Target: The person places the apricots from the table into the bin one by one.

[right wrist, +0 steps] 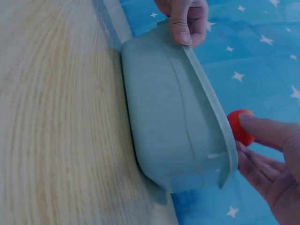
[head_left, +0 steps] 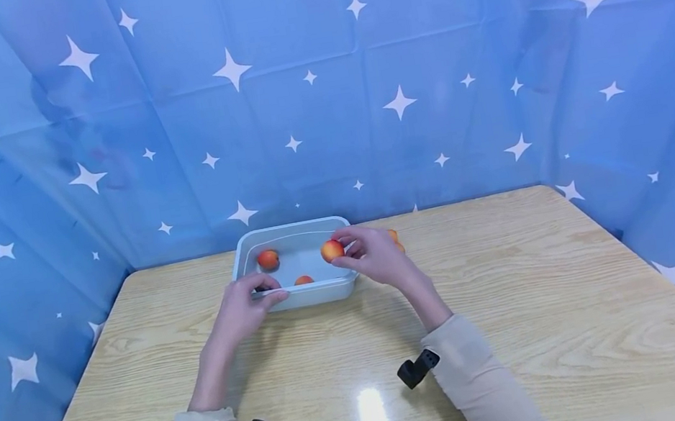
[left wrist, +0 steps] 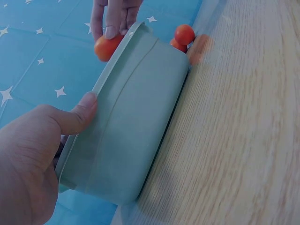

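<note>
A pale blue-green plastic bin (head_left: pixel 307 297) stands near the back of the table, its front wall filling much of both wrist views. My left hand (head_left: pixel 242 305) grips its front rim near the left corner, thumb outside and fingers inside. Over the bin's right end, my right hand (head_left: pixel 377 255) pinches a round red-orange fruit (head_left: pixel 332 250) between thumb and fingertips; in the right wrist view this fruit (right wrist: pixel 240 127) appears just beyond the rim. Inside the bin lie a red-orange fruit (head_left: pixel 268 259) at the left and another (head_left: pixel 303 280), partly hidden behind the front wall.
Just right of the bin, more orange fruit (head_left: pixel 395 238) sits on the table, partly hidden by my right hand; the left wrist view shows two round fruits (left wrist: pixel 184 34) there. A wood-grain table (head_left: pixel 553 295) extends to both sides. Behind it hangs a blue star-patterned curtain (head_left: pixel 309 105).
</note>
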Available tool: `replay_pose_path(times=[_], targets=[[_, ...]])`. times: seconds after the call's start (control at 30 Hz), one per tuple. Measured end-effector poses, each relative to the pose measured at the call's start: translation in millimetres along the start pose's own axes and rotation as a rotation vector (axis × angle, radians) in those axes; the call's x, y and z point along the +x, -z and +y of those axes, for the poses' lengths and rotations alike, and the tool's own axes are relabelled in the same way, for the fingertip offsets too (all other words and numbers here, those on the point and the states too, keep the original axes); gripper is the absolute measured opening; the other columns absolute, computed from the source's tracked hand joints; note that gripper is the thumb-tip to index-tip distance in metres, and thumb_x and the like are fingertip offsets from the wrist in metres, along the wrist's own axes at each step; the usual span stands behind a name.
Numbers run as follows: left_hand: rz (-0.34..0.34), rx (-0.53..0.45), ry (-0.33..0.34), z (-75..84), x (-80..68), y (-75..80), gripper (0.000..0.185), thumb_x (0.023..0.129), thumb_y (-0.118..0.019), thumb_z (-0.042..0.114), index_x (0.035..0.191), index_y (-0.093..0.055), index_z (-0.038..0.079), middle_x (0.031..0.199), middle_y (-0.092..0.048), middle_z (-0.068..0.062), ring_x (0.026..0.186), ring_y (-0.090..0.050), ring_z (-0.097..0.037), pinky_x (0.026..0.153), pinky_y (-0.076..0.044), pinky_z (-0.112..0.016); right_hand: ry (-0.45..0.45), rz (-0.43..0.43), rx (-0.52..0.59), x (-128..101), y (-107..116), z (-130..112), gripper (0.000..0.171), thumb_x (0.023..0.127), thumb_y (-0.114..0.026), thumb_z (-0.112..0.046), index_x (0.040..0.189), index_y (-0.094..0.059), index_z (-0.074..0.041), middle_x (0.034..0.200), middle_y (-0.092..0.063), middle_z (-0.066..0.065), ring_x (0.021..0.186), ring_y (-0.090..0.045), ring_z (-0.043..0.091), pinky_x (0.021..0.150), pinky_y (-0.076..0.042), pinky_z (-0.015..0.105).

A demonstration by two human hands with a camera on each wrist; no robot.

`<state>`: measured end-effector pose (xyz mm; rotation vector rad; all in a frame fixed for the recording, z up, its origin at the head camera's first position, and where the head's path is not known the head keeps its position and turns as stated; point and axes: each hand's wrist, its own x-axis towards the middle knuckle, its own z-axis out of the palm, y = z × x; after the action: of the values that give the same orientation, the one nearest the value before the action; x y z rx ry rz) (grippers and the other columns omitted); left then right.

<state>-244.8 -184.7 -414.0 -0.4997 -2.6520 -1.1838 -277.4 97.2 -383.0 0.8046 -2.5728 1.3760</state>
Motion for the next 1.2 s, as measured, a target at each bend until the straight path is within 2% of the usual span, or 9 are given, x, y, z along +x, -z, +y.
replay_pose_path(times=[0.17,0.37,0.67,1.07,1.13,1.2], targets=[[0.0,0.001,-0.002,-0.2,0.2,0.1,0.011,0.088,-0.081,0.019,0.09,-0.073,0.013,0.088,-0.068,0.002,0.087,-0.06,-0.019,0.085,-0.049,-0.041,0.017,-0.015,0.041,0,-3,0,0.044,0.092,-0.076,-0.011,0.133,-0.061,-0.003,0.115,-0.069,0.019,0.098,-0.071,0.027,0.086,-0.057,0.038],[-0.006,-0.005,-0.002,-1.3,-0.6,0.6,0.01,0.089,-0.08,0.02,0.091,-0.073,0.013,0.089,-0.068,0.002,0.087,-0.06,-0.019,0.083,-0.049,-0.041,0.042,-0.015,0.03,0,-2,1,0.039,0.092,-0.074,-0.007,0.129,-0.064,-0.002,0.112,-0.07,0.02,0.096,-0.072,0.027,0.085,-0.057,0.036],[-0.013,0.003,0.026,-0.4,-0.1,0.1,0.013,0.088,-0.081,0.023,0.094,-0.074,0.013,0.089,-0.069,0.003,0.086,-0.059,-0.02,0.082,-0.049,-0.04,-0.005,0.006,0.005,-3,9,-1,0.038,0.095,-0.072,-0.012,0.13,-0.064,-0.003,0.119,-0.069,0.021,0.1,-0.07,0.026,0.09,-0.055,0.037],[-0.007,0.002,0.007,1.0,-0.6,0.9,0.011,0.088,-0.08,0.02,0.091,-0.073,0.013,0.09,-0.068,0.001,0.088,-0.06,-0.02,0.086,-0.049,-0.042,-0.047,0.071,0.059,-9,29,6,0.037,0.095,-0.073,-0.018,0.129,-0.065,-0.006,0.116,-0.07,0.016,0.099,-0.069,0.025,0.088,-0.054,0.044],[-0.008,0.0,0.011,1.7,-0.6,1.2,0.01,0.088,-0.08,0.02,0.091,-0.073,0.013,0.09,-0.068,0.001,0.088,-0.06,-0.02,0.086,-0.049,-0.042,-0.064,0.08,0.068,-10,32,7,0.036,0.095,-0.073,-0.021,0.129,-0.065,-0.009,0.116,-0.07,0.014,0.098,-0.069,0.024,0.081,-0.056,0.046],[-0.009,-0.002,0.013,2.3,-0.6,1.3,0.01,0.088,-0.08,0.02,0.091,-0.073,0.013,0.09,-0.068,0.001,0.088,-0.06,-0.02,0.085,-0.049,-0.041,-0.078,0.092,0.066,-12,36,8,0.036,0.095,-0.073,-0.023,0.128,-0.066,-0.012,0.116,-0.07,0.011,0.097,-0.069,0.023,0.079,-0.056,0.046]])
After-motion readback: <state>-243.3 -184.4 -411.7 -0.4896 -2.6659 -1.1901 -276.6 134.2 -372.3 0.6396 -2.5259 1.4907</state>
